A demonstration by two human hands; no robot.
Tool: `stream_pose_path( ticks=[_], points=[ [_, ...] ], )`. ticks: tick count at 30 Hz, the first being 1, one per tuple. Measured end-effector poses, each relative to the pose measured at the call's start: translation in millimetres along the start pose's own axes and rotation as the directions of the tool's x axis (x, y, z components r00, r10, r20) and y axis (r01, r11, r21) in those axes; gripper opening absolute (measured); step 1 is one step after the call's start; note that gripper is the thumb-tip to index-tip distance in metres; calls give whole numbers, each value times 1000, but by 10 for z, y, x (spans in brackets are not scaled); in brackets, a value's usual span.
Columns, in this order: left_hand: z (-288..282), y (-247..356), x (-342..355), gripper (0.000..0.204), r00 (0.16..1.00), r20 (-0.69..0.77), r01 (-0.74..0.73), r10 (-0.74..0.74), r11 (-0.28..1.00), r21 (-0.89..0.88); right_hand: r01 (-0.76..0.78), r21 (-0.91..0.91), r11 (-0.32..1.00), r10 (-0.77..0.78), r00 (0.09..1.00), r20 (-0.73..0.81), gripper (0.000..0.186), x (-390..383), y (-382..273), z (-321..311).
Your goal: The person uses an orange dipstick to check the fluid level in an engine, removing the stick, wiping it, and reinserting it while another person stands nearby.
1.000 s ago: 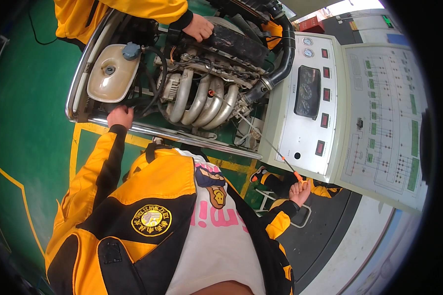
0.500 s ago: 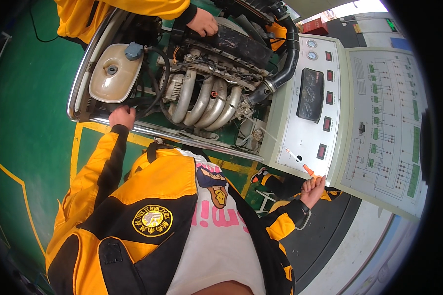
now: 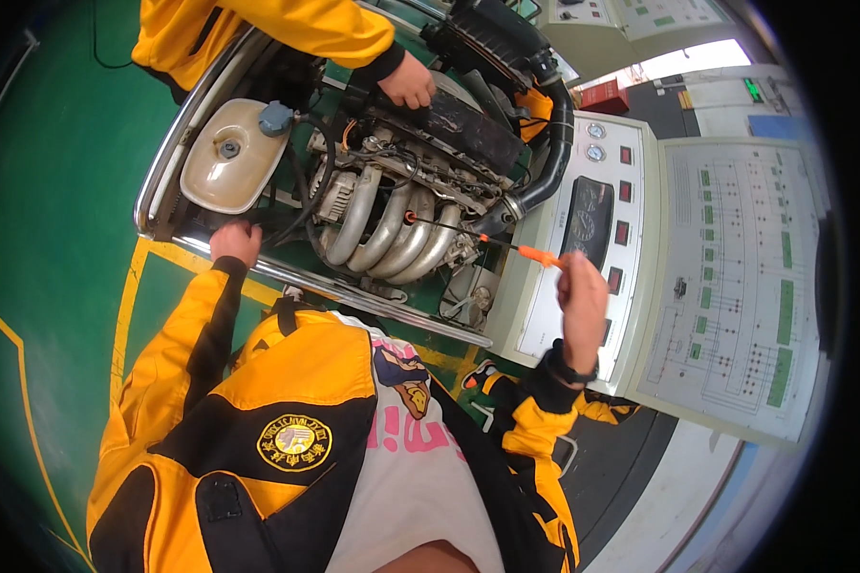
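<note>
My right hand [image 3: 583, 296] grips the orange handle [image 3: 537, 255] of a thin dipstick, raised beside the control panel. The dipstick's rod [image 3: 459, 229] crosses silver intake pipes [image 3: 385, 238] to a small red-rimmed opening [image 3: 410, 217]; I cannot tell whether its tip is inside. My left hand [image 3: 235, 244] has curled fingers at the stand's edge below the beige coolant tank [image 3: 234, 162], among black hoses; what they grip is unclear. The engine [image 3: 430, 143] sits within the chrome-railed stand [image 3: 334, 286].
A co-worker's hand [image 3: 407, 84] rests on the black engine cover, at the top. The instrument panel [image 3: 545, 325] and wiring board [image 3: 721, 286] stand at right. Another person's leg [image 3: 506, 387] shows below. Yellow lines mark the green floor [image 3: 57, 220]. A red box [image 3: 604, 95] is behind.
My right hand has risen toward the engine, swinging the dipstick from low over the panel to across the intake pipes at the red-rimmed opening. The view has shifted slightly.
</note>
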State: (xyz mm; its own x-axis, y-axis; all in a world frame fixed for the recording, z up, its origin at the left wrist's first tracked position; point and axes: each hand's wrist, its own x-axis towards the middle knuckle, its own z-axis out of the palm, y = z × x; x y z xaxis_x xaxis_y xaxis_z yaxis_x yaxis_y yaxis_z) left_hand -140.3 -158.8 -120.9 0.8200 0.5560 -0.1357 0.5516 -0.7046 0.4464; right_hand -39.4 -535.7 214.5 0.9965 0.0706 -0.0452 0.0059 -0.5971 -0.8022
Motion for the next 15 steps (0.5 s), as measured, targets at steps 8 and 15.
stream_pose_path(
  ticks=[8,15],
  points=[
    [-75,68,6,30,999,31,43,-43,999,-1,129,-297,946,-65,974,216,33,428,357,796],
    [-63,51,-1,29,999,10,38,-38,999,-10,218,-494,842,-116,967,228,38,535,729,1364]
  ],
)
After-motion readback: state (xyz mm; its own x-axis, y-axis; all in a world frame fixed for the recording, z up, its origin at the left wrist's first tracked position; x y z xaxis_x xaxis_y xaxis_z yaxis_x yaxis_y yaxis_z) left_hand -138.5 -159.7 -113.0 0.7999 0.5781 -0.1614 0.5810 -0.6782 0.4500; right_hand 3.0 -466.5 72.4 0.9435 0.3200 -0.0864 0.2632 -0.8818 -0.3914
